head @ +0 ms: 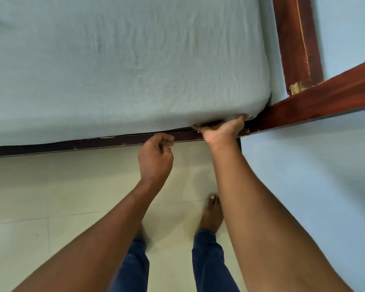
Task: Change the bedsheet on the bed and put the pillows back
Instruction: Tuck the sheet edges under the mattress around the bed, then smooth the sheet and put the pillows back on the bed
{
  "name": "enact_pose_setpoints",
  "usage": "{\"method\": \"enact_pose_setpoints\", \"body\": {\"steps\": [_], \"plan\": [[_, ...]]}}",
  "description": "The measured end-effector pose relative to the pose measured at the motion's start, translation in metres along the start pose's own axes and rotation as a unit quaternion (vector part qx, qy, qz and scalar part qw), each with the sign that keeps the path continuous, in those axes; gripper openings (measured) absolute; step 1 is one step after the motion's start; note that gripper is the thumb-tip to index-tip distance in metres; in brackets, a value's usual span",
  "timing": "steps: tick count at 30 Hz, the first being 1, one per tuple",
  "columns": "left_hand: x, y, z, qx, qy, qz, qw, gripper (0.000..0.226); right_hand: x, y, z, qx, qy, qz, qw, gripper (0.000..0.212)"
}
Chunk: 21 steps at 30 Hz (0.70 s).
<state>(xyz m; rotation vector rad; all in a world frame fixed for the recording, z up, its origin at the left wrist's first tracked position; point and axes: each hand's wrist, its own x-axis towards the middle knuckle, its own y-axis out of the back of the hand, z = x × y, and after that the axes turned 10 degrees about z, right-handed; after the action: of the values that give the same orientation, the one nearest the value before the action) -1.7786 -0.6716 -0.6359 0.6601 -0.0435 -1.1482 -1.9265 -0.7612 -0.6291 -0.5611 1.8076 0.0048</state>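
No writing, label, brand or number can be read on the bedsheet (124, 60), the bed frame (299, 39) or the wall (346, 28).

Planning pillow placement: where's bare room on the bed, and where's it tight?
Free: bedsheet top, from the near frame rail to the wooden side board. Crowded: near right corner, right hand wedged under it.
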Motion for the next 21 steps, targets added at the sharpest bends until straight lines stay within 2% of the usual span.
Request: {"method": "enact_pose_setpoints", "body": {"steps": [4,7,8,9,10,11,13,14,15,16,18,19,21], "plan": [[0.02,0.021,0.004,-0.002,-0.037,0.002,0.999,0.036,-0.011,0.028,0.019,0.009,0.023,0.019,1.0,0.098],[0.028,0.04,0.006,0.001,-0.083,0.017,0.996,0.035,-0.024,0.039,0.03,-0.002,0.068,0.071,0.995,0.083],[0.029,0.049,0.008,0.018,-0.122,0.034,0.992,0.035,-0.034,0.037,0.036,-0.048,0.103,0.11,0.987,0.074],[0.029,0.058,0.009,0.046,-0.174,0.056,0.982,0.036,-0.047,0.035,0.043,-0.132,0.166,0.161,0.964,0.064],[0.028,0.067,0.01,0.08,-0.232,0.078,0.966,0.038,-0.059,0.034,0.052,-0.237,0.258,0.204,0.914,0.056],[0.027,0.078,0.013,0.117,-0.284,0.092,0.947,0.043,-0.074,0.031,0.063,-0.333,0.369,0.212,0.842,0.055],[0.029,0.095,0.016,0.215,-0.332,0.082,0.915,0.057,-0.089,0.026,0.081,-0.493,0.557,0.107,0.66,0.073],[0.03,0.102,0.015,0.273,-0.324,0.06,0.904,0.064,-0.089,0.023,0.088,-0.571,0.594,0.054,0.565,0.082],[0.031,0.107,0.013,0.329,-0.299,0.028,0.895,0.071,-0.088,0.02,0.093,-0.64,0.59,0.025,0.491,0.088],[0.032,0.115,0.013,0.376,-0.27,-0.013,0.886,0.079,-0.089,0.018,0.097,-0.699,0.558,0.015,0.447,0.093],[0.031,0.13,0.016,0.43,-0.222,-0.109,0.868,0.092,-0.098,0.012,0.101,-0.782,0.481,0.016,0.396,0.102],[0.03,0.137,0.021,0.442,-0.208,-0.145,0.861,0.093,-0.104,0.009,0.103,-0.807,0.452,0.018,0.379,0.105],[0.029,0.155,0.041,0.432,-0.181,-0.188,0.863,0.084,-0.121,-0.003,0.1,-0.841,0.398,0.013,0.366,0.103]]}}
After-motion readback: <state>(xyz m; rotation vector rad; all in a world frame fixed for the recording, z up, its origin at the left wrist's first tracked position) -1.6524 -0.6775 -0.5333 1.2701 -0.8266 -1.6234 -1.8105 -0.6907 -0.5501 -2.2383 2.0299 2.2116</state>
